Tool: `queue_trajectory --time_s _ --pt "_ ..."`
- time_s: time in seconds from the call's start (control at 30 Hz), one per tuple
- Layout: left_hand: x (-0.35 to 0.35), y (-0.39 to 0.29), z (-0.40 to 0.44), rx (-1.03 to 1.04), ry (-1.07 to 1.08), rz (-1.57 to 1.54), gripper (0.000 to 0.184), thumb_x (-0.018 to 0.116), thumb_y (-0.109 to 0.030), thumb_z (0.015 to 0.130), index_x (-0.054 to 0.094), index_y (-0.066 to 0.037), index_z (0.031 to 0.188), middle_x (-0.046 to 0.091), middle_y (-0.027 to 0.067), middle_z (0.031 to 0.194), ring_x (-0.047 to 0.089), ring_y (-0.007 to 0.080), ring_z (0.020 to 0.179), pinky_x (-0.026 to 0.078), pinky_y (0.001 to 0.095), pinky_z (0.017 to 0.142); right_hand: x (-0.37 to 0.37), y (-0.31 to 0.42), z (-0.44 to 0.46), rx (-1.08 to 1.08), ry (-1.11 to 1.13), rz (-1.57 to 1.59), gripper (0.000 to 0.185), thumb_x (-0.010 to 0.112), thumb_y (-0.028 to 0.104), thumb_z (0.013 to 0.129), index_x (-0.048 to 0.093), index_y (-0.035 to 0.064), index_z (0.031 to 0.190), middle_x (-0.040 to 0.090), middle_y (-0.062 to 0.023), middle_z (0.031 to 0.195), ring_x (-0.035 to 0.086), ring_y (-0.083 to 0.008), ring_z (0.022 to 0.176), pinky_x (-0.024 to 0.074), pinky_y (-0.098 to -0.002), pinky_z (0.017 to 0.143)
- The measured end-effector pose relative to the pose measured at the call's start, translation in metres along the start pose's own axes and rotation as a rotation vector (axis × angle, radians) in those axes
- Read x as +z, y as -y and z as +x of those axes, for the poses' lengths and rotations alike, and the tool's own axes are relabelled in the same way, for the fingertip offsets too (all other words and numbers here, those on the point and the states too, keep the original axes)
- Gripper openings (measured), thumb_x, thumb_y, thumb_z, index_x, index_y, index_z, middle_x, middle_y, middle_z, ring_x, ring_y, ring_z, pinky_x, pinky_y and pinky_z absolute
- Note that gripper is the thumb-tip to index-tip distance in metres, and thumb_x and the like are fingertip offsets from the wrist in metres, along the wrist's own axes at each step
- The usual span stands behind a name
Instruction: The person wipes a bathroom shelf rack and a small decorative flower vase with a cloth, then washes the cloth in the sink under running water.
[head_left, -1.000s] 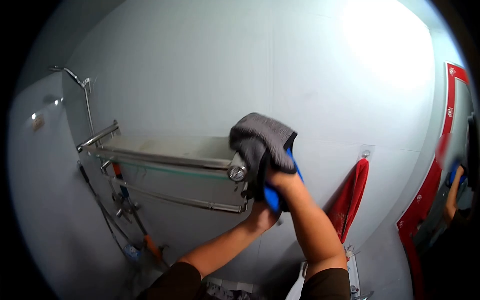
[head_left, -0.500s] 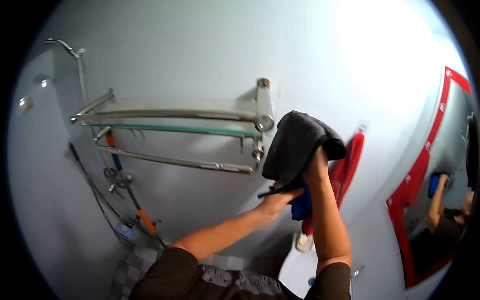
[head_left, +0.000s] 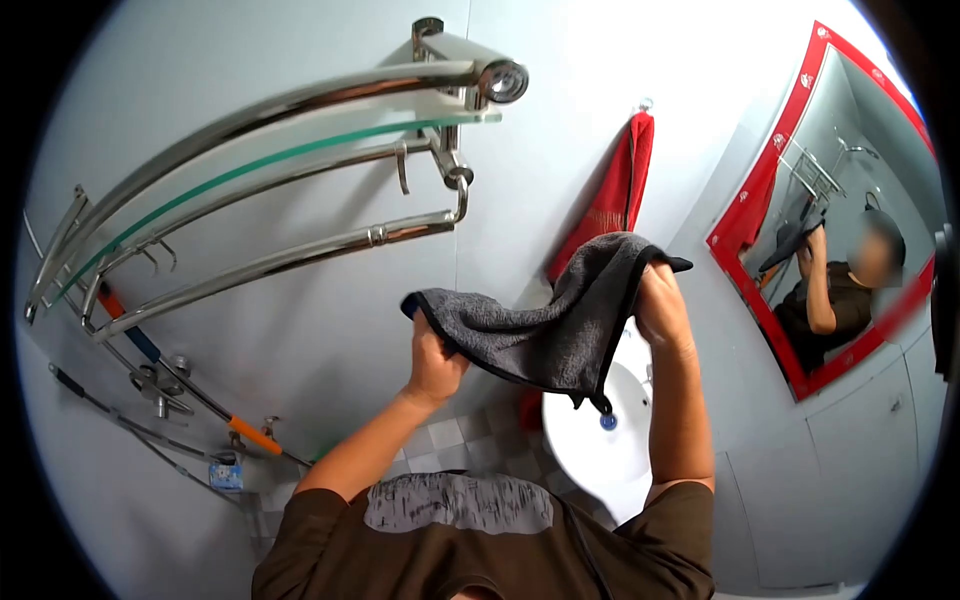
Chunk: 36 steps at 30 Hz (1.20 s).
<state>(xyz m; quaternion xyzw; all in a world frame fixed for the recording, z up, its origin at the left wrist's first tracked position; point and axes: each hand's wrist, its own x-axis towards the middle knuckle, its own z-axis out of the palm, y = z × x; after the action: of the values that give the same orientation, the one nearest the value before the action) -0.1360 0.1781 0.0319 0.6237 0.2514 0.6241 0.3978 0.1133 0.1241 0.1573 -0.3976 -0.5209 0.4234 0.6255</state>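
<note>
A dark grey cloth (head_left: 545, 335) with black edging hangs stretched between my two hands in front of the wall. My left hand (head_left: 435, 362) grips its left corner, where a bit of blue shows at the edge. My right hand (head_left: 664, 308) is closed on the upper right part, with a dark corner sticking out past the fingers. The cloth sags in the middle, and a small loop dangles from its lower corner above the sink (head_left: 578, 440). Some fingertips of both hands are hidden by the fabric.
A metal towel rack (head_left: 300, 250) with a glass shelf (head_left: 270, 158) juts from the wall at upper left. Behind the cloth, a red towel (head_left: 612, 195) hangs on a hook. A red-framed mirror (head_left: 722, 238) is at right. Long poles with an orange section (head_left: 255, 434) lean at lower left.
The cloth was bunched over my right hand, with my left hand below it; now it is spread between both hands. My left hand has moved left, and the view has shifted right and closer.
</note>
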Motion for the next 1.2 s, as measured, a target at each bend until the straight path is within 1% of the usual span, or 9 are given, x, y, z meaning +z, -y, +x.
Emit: queue_trajectory --time_s 0.17,0.27,0.37,0.4,0.47,0.6,0.87,0.97,1.2 --pt "-0.036 -0.050 0.006 0.414 0.089 0.486 0.035 0.061 -0.024 0.074 0.059 0.000 0.100 0.053 0.0175 0.104 0.046 0.0363 0.103 0.029 0.0464 0.095 -0.001 -0.004 -0.020 0.071 -0.045 -0.213 0.031 0.046 0.025 0.094 0.059 -0.0031 0.098 0.063 -0.0078 0.087 0.060 -0.0130 0.076 0.0485 -0.0257 0.071" --pt "-0.036 -0.026 -0.009 0.018 0.175 -0.344 0.029 0.055 -0.018 0.084 0.056 0.001 0.107 0.052 0.0150 0.113 0.050 0.0253 0.104 0.040 0.0394 0.091 0.011 -0.018 -0.039 -0.146 0.043 -0.055 0.030 0.048 0.021 0.091 0.059 -0.0067 0.097 0.063 -0.0124 0.087 0.063 -0.0222 0.076 0.0508 -0.0323 0.069" --pt "-0.038 0.006 0.001 -0.381 0.195 -0.259 0.030 0.048 -0.010 0.091 0.049 0.002 0.119 0.054 0.0106 0.118 0.051 0.0188 0.107 0.042 0.0338 0.092 0.001 -0.091 -0.019 -0.069 -0.112 -0.460 0.029 0.050 0.022 0.088 0.061 -0.0034 0.099 0.063 -0.0165 0.096 0.063 -0.0292 0.086 0.0516 -0.0361 0.073" --pt "-0.042 -0.005 0.003 -0.391 0.332 -0.045 0.034 0.048 -0.008 0.091 0.045 0.000 0.124 0.054 0.0095 0.119 0.050 0.0187 0.111 0.041 0.0353 0.095 0.024 -0.092 -0.022 0.303 -0.113 0.081 0.033 0.049 0.027 0.090 0.060 -0.0022 0.102 0.063 -0.0175 0.096 0.063 -0.0316 0.085 0.0524 -0.0379 0.073" --pt "-0.030 -0.004 0.000 -0.099 0.314 -0.243 0.028 0.048 -0.015 0.092 0.052 0.001 0.114 0.060 0.0058 0.107 0.055 0.0166 0.099 0.043 0.0296 0.088 0.062 -0.097 -0.037 0.306 -0.011 0.455 0.042 0.041 0.037 0.093 0.055 -0.0004 0.108 0.062 -0.0184 0.091 0.063 -0.0329 0.078 0.0541 -0.0420 0.069" --pt "-0.038 -0.015 -0.009 -0.404 0.246 -0.714 0.028 0.055 -0.018 0.089 0.054 0.000 0.111 0.059 0.0064 0.110 0.056 0.0162 0.100 0.042 0.0310 0.091 0.057 -0.128 -0.064 0.431 0.145 0.608 0.046 0.029 0.038 0.097 0.050 0.0001 0.109 0.062 -0.0189 0.087 0.064 -0.0308 0.073 0.0549 -0.0429 0.066" --pt "-0.065 -0.034 0.006 -0.506 0.464 -0.128 0.021 0.052 -0.007 0.078 0.061 0.002 0.094 0.064 0.0064 0.090 0.058 0.0149 0.084 0.045 0.0282 0.080 0.066 -0.132 -0.104 0.334 -0.151 1.290 0.028 0.042 0.028 0.094 0.050 0.0029 0.104 0.060 -0.0179 0.110 0.064 -0.0280 0.082 0.0544 -0.0395 0.075" --pt "-0.062 -0.041 0.005 -0.802 0.465 -0.086 0.018 0.051 -0.017 0.082 0.061 -0.002 0.087 0.058 0.0014 0.077 0.054 0.0096 0.068 0.046 0.0272 0.060 0.075 -0.142 -0.111 0.414 -0.255 0.773 0.019 0.045 0.023 0.092 0.048 0.0056 0.100 0.057 -0.0182 0.114 0.063 -0.0272 0.084 0.0532 -0.0373 0.077" --pt "-0.055 -0.081 0.001 -0.857 0.375 -0.597 0.024 0.051 -0.023 0.088 0.061 -0.001 0.092 0.063 0.0047 0.085 0.060 0.0125 0.077 0.050 0.0290 0.071 0.073 -0.182 -0.141 0.333 -0.202 0.403 0.022 0.053 0.021 0.089 0.048 0.0081 0.106 0.055 -0.0070 0.091 0.058 -0.0159 0.080 0.0481 -0.0273 0.062"
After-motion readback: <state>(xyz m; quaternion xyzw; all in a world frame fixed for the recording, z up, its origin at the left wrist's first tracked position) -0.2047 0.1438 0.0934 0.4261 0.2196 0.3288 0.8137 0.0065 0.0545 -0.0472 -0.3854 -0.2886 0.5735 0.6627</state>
